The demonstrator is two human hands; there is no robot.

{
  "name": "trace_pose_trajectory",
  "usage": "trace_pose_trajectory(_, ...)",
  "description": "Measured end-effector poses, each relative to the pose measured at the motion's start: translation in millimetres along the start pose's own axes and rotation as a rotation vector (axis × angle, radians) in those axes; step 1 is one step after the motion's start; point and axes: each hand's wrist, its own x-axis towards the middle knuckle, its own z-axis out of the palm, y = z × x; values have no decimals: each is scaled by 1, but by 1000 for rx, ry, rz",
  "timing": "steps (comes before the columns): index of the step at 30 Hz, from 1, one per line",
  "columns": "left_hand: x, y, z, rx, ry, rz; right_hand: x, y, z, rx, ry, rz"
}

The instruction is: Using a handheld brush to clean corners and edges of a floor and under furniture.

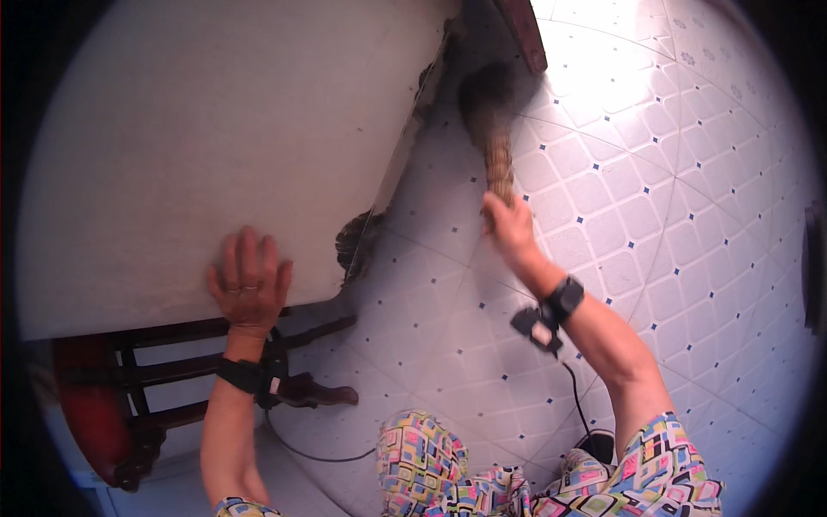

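My right hand [513,229] is closed around the bound, straw-coloured handle of a short hand broom [499,158]. Its dark bristle head is blurred and points away from me, near the foot of a dark red wooden furniture leg [531,45]. Whether the bristles touch the floor I cannot tell. My left hand [251,278] lies palm down, fingers slightly spread, at the near edge of a large pale tabletop [213,142]. Along its right side this top has dark, ragged patches where the surface layer is broken away.
Below the tabletop's near edge stands a dark red wooden chair [97,400] with slats. Light floor tiles [581,187] with small blue diamonds spread to the right, bright with glare at the top. Cabled black devices [539,329] sit on both wrists. A dark object [813,271] is at the right rim.
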Motion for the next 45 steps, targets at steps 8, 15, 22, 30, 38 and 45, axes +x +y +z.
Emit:
trace_pose_trajectory(8,8,9,3,-64,40,-10,91,-20,2,-226,-61,50)
trace_pose_trajectory(15,-3,0,-1,-23,16,-15,16,-17,-4,166,15,129)
trace_pose_trajectory(22,1,5,1,-62,34,-41,-28,1,18,71,-119,28)
trace_pose_trajectory(30,-2,5,-1,-94,33,-74,-32,-9,-10,-56,-70,206)
trace_pose_trajectory(38,5,9,0,-130,81,-71,-70,-6,-1,-131,-196,105)
trace_pose_trajectory(45,23,61,9,-468,19,-298,-55,9,-22,-238,-64,225)
